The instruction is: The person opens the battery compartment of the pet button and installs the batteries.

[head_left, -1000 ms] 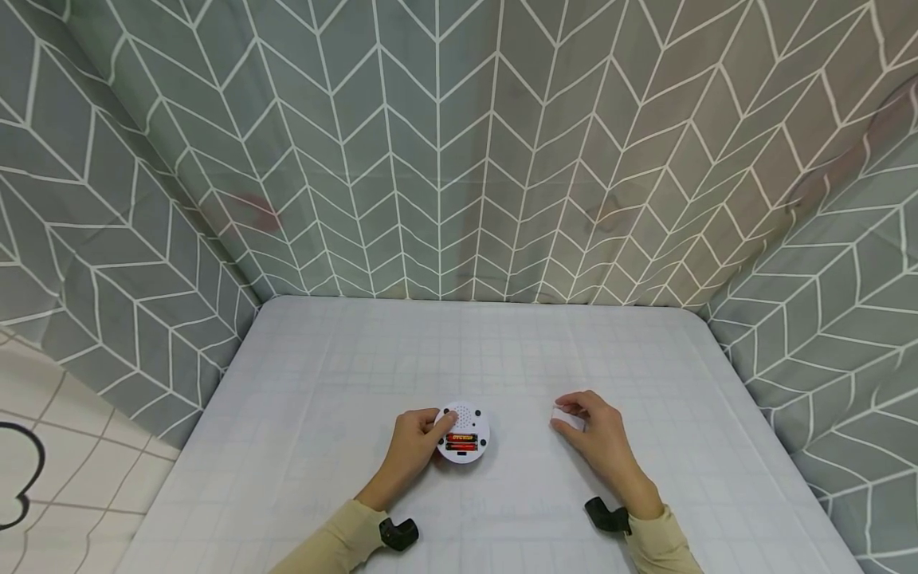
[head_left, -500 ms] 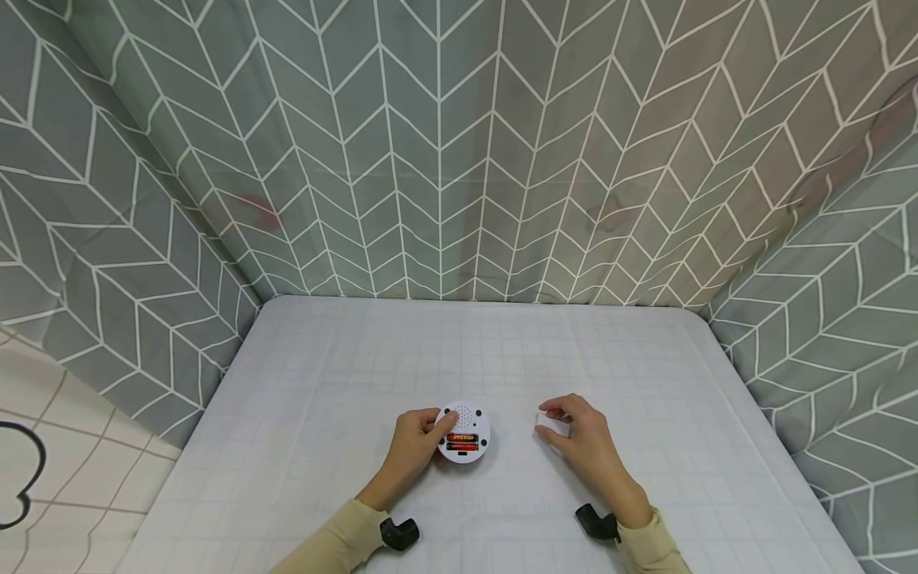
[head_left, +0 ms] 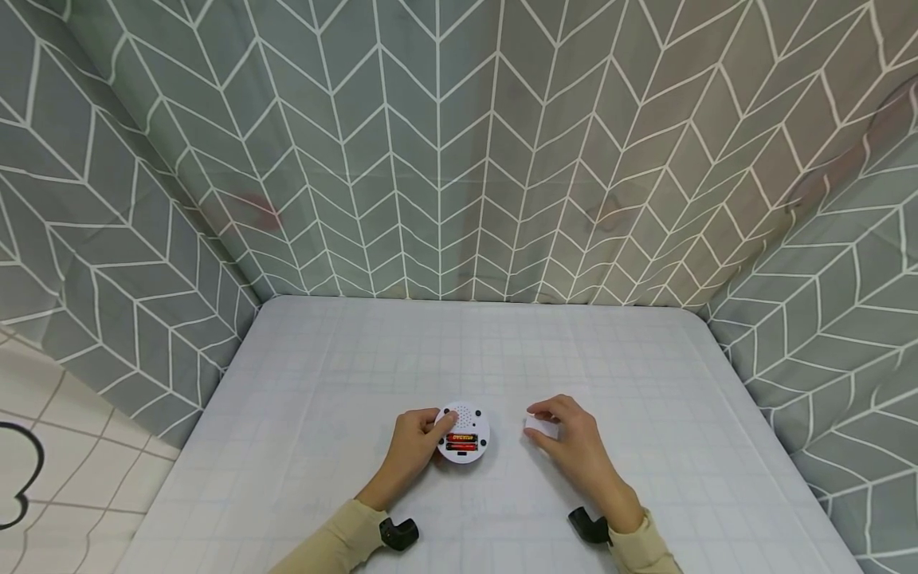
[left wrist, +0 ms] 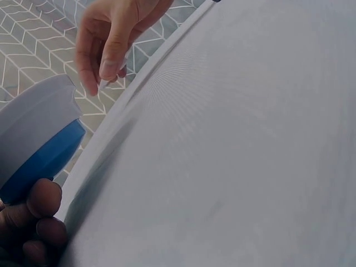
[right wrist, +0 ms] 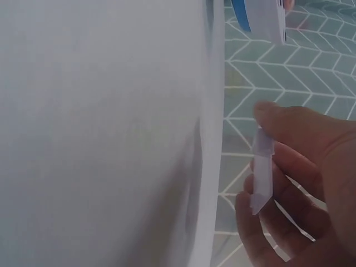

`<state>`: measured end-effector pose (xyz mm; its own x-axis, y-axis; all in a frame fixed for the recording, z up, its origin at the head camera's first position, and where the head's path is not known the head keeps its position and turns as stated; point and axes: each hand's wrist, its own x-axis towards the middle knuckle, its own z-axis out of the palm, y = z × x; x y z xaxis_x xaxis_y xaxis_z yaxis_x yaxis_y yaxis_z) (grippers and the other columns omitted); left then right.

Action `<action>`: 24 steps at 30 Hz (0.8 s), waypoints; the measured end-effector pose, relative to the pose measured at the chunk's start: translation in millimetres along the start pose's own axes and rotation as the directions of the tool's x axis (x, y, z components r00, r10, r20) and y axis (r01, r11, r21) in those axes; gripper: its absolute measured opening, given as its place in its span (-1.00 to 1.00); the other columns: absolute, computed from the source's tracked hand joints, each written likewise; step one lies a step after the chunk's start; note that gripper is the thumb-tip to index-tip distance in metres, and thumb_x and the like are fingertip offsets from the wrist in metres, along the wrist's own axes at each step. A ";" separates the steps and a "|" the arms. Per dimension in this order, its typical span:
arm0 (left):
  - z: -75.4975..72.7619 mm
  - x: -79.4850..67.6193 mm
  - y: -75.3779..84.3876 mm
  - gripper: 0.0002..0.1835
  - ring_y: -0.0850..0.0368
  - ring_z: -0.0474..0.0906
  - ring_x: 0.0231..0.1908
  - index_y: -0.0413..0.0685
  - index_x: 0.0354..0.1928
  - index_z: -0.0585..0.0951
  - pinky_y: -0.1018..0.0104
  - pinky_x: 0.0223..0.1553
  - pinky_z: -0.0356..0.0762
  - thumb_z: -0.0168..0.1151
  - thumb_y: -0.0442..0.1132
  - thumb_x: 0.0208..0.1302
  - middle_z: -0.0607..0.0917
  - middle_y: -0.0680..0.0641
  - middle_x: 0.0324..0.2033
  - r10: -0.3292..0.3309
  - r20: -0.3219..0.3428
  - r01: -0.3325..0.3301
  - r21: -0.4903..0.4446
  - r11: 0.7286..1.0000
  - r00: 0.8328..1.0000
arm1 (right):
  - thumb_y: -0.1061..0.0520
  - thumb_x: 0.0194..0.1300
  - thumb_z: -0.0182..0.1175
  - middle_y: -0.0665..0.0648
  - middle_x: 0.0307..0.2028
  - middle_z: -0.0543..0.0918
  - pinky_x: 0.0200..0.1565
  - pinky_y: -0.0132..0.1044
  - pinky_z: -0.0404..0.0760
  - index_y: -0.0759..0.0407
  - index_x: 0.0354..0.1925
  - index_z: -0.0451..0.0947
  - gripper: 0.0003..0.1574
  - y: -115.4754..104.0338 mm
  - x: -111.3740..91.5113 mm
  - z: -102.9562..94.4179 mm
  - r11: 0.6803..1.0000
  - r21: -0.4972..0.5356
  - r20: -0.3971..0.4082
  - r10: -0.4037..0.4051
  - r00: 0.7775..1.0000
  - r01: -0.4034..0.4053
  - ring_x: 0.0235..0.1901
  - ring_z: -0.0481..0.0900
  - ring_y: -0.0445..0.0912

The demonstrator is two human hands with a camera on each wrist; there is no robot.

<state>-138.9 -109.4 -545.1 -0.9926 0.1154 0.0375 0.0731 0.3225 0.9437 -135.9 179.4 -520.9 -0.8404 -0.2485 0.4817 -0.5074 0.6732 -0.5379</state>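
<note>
My left hand grips a round white device by its left edge, thumb on top. Its underside faces up, with a dotted speaker grille, small dark feet and two red-and-black batteries in an uncovered compartment. In the left wrist view the device's side shows white with a blue band, fingers curled beneath. To the right, my right hand pinches a small white battery cover between thumb and fingers. The right wrist view shows the cover edge-on, held apart from the device.
A white cloth covers the table below both hands. Grey curtains with white chevron lines stand behind and at the sides. Each wrist carries a black camera mount. A light tiled floor shows at lower left.
My right hand has moved left with the battery cover, closer to the device. The left hand and the device have stayed in place.
</note>
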 end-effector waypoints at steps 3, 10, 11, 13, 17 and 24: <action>-0.3 -0.4 0.2 -0.65 0.26 0.46 -0.54 -0.11 -0.37 0.74 0.45 -0.50 0.37 0.31 0.00 0.49 0.68 0.07 -0.58 -0.001 0.001 0.001 -0.004 1.000 1.000 | 0.23 0.00 0.68 -0.01 -0.18 0.70 -0.15 -0.29 0.66 0.11 -0.10 0.75 -0.54 -5.0 1.2 1.0 1.000 0.009 0.008 0.002 1.000 -0.002 -0.17 0.72 -0.16; -0.5 -0.2 -0.3 -0.65 0.27 0.47 -0.55 -0.12 -0.35 0.74 0.46 -0.51 0.37 0.31 0.00 0.49 0.70 0.06 -0.57 0.000 0.002 0.000 -0.009 1.000 1.000 | 0.20 0.03 0.67 -0.06 -0.17 0.69 -0.14 -0.30 0.66 0.07 -0.09 0.75 -0.55 -16.2 3.3 4.0 0.999 0.035 0.001 -0.026 1.000 0.026 -0.16 0.67 -0.20; -0.5 -0.2 -0.3 -0.65 0.26 0.47 -0.54 -0.13 -0.34 0.74 0.45 -0.51 0.38 0.31 0.01 0.49 0.70 0.06 -0.56 0.000 0.003 0.000 -0.009 1.000 1.000 | 0.20 0.03 0.67 -0.06 -0.17 0.69 -0.14 -0.31 0.66 0.07 -0.09 0.75 -0.55 -17.7 3.6 4.5 0.998 0.041 -0.004 -0.037 0.999 0.037 -0.16 0.66 -0.21; -0.5 -0.2 -0.3 -0.65 0.26 0.48 -0.54 -0.13 -0.33 0.75 0.45 -0.51 0.39 0.31 0.00 0.50 0.72 0.05 -0.55 -0.001 0.006 0.001 -0.013 1.000 1.000 | 0.21 0.03 0.67 -0.06 -0.18 0.69 -0.15 -0.34 0.64 0.07 -0.09 0.75 -0.55 -20.2 3.8 5.8 0.996 0.053 -0.016 -0.064 0.998 0.065 -0.17 0.65 -0.21; -0.6 -0.5 -0.2 -0.65 0.27 0.48 -0.55 -0.13 -0.32 0.76 0.45 -0.52 0.40 0.30 0.00 0.50 0.73 0.05 -0.55 -0.002 0.010 0.003 -0.019 1.000 1.000 | 0.23 0.02 0.67 -0.04 -0.18 0.69 -0.13 -0.46 0.59 0.11 -0.10 0.74 -0.55 -25.6 3.6 8.7 0.990 0.082 -0.033 -0.115 0.993 0.118 -0.18 0.65 -0.19; -0.8 -0.2 0.1 -0.64 0.27 0.48 -0.57 -0.14 -0.33 0.75 0.45 -0.53 0.42 0.29 0.00 0.51 0.73 0.05 -0.57 0.002 0.015 -0.002 -0.016 1.000 1.000 | 0.23 0.03 0.66 -0.02 -0.18 0.68 -0.06 -0.53 0.55 0.13 -0.10 0.74 -0.56 -35.1 4.1 13.5 0.986 0.103 -0.017 -0.132 0.991 0.133 -0.16 0.66 -0.19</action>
<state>-138.8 -110.1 -544.8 -0.9910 0.1297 0.0344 0.0732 0.3075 0.9487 -124.1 145.4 -509.4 -0.7629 -0.3233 0.5599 -0.6313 0.5591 -0.5375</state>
